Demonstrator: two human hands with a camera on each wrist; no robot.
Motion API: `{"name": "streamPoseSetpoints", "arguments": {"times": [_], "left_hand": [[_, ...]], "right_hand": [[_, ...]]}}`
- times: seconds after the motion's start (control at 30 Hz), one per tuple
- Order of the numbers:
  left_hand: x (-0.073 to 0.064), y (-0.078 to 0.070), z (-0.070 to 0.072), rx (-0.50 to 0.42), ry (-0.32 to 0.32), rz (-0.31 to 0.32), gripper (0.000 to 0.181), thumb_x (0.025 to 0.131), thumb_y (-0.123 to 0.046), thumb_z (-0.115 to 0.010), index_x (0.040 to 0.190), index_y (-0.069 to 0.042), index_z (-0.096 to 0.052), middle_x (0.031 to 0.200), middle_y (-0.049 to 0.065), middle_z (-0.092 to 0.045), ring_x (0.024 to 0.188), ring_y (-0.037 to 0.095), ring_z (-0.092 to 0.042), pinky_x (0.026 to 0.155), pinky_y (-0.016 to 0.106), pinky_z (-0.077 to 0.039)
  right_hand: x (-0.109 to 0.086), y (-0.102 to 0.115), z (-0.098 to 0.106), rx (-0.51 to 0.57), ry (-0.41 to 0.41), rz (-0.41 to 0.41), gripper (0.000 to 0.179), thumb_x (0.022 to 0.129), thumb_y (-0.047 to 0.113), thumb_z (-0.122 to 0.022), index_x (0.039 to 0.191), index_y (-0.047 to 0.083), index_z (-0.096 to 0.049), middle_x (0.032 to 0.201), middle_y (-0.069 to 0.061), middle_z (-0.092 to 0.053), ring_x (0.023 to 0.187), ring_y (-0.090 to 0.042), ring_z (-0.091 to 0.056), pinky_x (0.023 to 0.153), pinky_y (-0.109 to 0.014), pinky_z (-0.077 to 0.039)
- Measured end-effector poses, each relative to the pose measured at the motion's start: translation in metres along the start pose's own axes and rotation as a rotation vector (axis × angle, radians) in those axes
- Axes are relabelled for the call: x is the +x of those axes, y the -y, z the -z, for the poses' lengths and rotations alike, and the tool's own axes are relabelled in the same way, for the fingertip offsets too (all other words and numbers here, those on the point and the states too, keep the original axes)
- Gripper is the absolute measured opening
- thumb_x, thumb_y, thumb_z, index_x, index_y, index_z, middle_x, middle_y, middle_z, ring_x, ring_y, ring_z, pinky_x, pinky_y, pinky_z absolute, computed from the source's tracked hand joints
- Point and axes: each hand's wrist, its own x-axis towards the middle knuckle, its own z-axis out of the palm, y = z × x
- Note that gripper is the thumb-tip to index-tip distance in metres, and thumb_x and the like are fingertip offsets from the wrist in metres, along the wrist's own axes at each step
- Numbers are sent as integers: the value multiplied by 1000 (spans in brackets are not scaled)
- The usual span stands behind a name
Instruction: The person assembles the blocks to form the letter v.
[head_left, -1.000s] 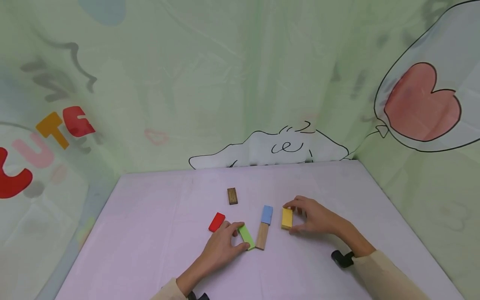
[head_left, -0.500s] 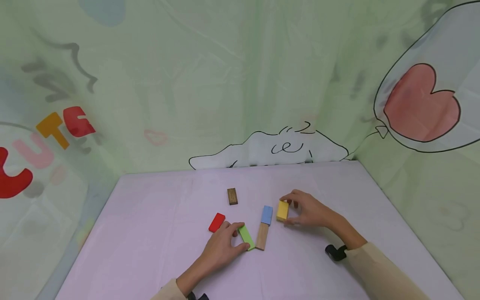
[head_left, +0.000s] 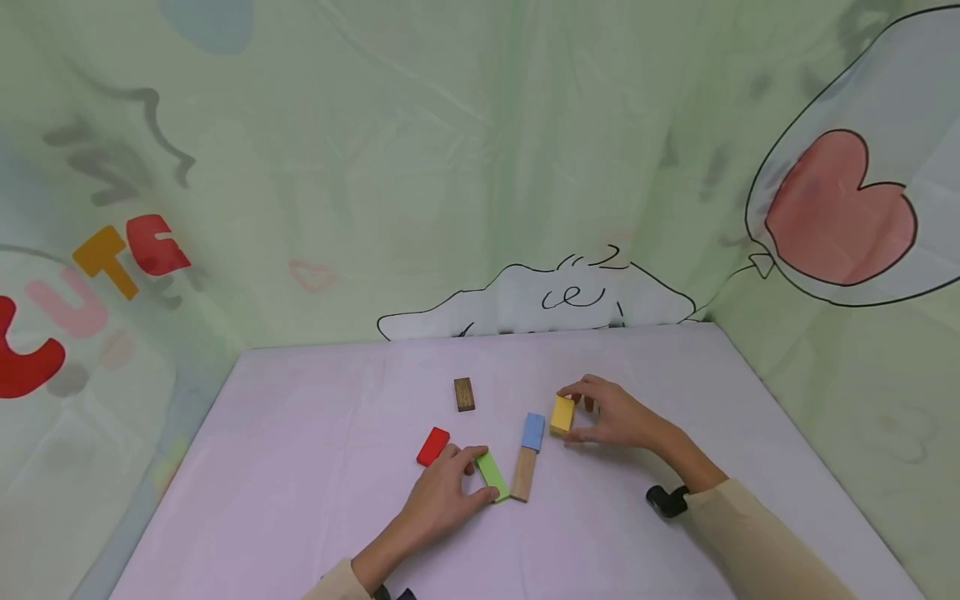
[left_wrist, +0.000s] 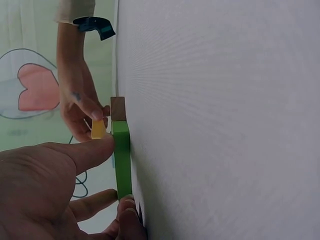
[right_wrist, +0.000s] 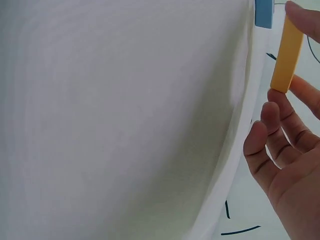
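Note:
My left hand [head_left: 442, 492] pinches a green block [head_left: 492, 476] by its two ends, thumb at the near end and fingers at the far end; the block lies on the table. Its near end meets a light wooden block [head_left: 523, 475], and a blue block [head_left: 533, 432] continues in line behind that one. My right hand [head_left: 618, 414] holds a yellow block [head_left: 562, 415] between thumb and fingertips, to the right of the blue block. In the right wrist view the yellow block [right_wrist: 287, 55] is raised above the table, close to the blue block [right_wrist: 263, 13].
A red block [head_left: 432, 447] lies just beyond the left hand's knuckles. Farther back sits a dark brown block [head_left: 464, 394]. The pale table [head_left: 300, 467] is bordered by printed cloth walls at the back and sides.
My right hand has carried the yellow block up off the table, leftward and away from me, nearer the blue block. The left hand and green block stay where they were.

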Motion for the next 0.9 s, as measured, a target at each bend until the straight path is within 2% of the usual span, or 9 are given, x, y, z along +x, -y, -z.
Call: {"name": "streamPoseSetpoints", "arguments": {"times": [0.33, 0.63, 0.9], "left_hand": [[-1, 1, 0, 1, -5, -6, 62, 88, -37, -85, 143, -17, -65, 99, -2, -58, 81, 6, -49, 63, 21, -41], [-1, 1, 0, -2, -4, -8, 62, 88, -37, -85, 143, -16, -66, 99, -1, -59, 81, 5, -50, 63, 21, -41], [1, 2, 0, -3, 0, -14, 62, 88, -38, -85, 143, -16, -65, 99, -2, -58, 81, 5, -49, 64, 20, -40]], "right_hand": [[5, -1, -1, 27, 22, -22, 65, 79, 32, -94, 134, 11, -68, 110, -3, -64, 92, -16, -56, 78, -27, -49], [13, -3, -1, 43, 27, 25, 64, 81, 27, -93, 136, 7, -66, 110, -8, -64, 93, -18, -58, 78, -28, -55], [21, 0, 0, 71, 38, 19, 66, 80, 27, -94, 136, 6, -66, 113, -8, -65, 95, -21, -59, 79, -33, -59]]}}
